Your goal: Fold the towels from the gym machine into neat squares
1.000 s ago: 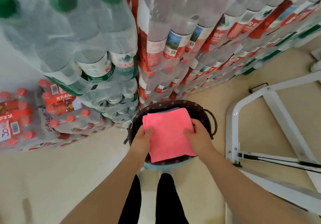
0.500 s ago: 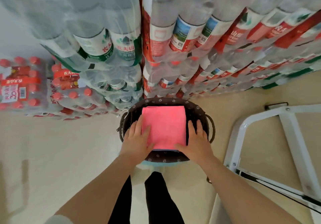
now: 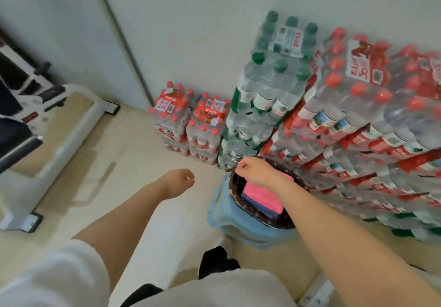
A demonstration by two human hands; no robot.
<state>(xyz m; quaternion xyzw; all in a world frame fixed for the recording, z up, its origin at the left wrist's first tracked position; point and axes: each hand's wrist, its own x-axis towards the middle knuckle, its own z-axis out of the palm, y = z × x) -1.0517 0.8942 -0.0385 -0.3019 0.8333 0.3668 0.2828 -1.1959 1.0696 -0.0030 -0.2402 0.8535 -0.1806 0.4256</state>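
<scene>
Curling inward, the fingers of the right hand [image 3: 254, 169] form a loose fist above the far rim of the basket and hold nothing that shows; fingers of the left hand [image 3: 180, 180] likewise curl in toward the palm, empty, out over bare floor and well apart from the basket

Item 1: folded pink microfibre towel [image 3: 262, 195], a flat square, lying on top inside the basket, partly hidden under the right wrist

Item 2: folded dark blue towel [image 3: 259, 204], directly beneath the pink one, only its near edge showing

Item 3: round dark brown woven basket [image 3: 259, 218] with a spotted rim, standing on a pale blue plastic stool [image 3: 235, 226]

Item 4: shrink-wrapped packs of red-capped water bottles [image 3: 372, 116], stacked high just behind and right of the basket

Item 5: packs of green-capped water bottles [image 3: 269, 87], stacked against the wall

Item 6: 2 short stacks of small red-capped bottle packs [image 3: 191, 120], left of the green-capped ones

Item 7: white-framed gym machine [image 3: 59, 125], far left, blurred

Item 8: beige floor [image 3: 124, 163]
</scene>
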